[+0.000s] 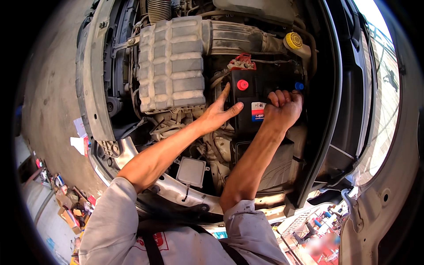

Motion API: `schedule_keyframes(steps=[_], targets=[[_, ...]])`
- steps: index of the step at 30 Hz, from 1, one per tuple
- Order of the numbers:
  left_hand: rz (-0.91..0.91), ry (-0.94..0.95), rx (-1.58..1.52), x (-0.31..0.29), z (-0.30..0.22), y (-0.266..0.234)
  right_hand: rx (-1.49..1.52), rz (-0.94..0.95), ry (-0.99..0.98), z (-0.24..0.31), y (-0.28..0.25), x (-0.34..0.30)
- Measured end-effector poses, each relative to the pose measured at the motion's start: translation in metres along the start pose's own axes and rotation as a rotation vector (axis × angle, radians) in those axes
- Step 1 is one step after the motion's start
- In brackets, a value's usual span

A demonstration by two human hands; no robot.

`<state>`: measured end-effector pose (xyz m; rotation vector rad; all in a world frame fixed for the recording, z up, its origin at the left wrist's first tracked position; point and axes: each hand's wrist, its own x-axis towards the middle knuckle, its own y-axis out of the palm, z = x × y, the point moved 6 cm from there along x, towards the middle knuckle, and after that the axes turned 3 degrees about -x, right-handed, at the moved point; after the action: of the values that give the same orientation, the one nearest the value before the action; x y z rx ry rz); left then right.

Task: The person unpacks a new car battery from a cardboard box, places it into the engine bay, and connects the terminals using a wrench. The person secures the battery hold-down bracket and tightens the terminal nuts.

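Observation:
A black car battery sits in the engine bay, with a red terminal cap at its left and a blue terminal cap at its right. My left hand lies against the battery's left edge, thumb and fingers spread, holding nothing. Over the battery's right side, my right hand is closed into a fist just below the blue cap. Whatever its curled fingers may grip is hidden. A red-covered cable clamp rests beyond the battery's far left corner, apart from the red cap.
A dusty ribbed air filter housing stands left of the battery, its duct running across behind. A yellow-capped reservoir is at the far right. Near the front lie a square metal box and a black box beneath my right forearm.

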<state>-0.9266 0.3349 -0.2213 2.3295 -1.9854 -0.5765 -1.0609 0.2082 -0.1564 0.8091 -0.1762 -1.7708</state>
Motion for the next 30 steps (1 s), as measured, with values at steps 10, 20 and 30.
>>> schedule_keyframes(steps=[10,20,30], targets=[[0.017,0.043,-0.191,0.000,-0.004,0.000,0.056,0.044,0.036,-0.011,0.011,0.001],[-0.055,0.154,-0.056,-0.010,-0.013,-0.007,0.081,0.096,0.113,-0.014,0.010,0.003],[-0.062,0.199,0.116,-0.002,0.007,0.002,0.083,-0.073,0.161,-0.016,-0.019,0.024]])
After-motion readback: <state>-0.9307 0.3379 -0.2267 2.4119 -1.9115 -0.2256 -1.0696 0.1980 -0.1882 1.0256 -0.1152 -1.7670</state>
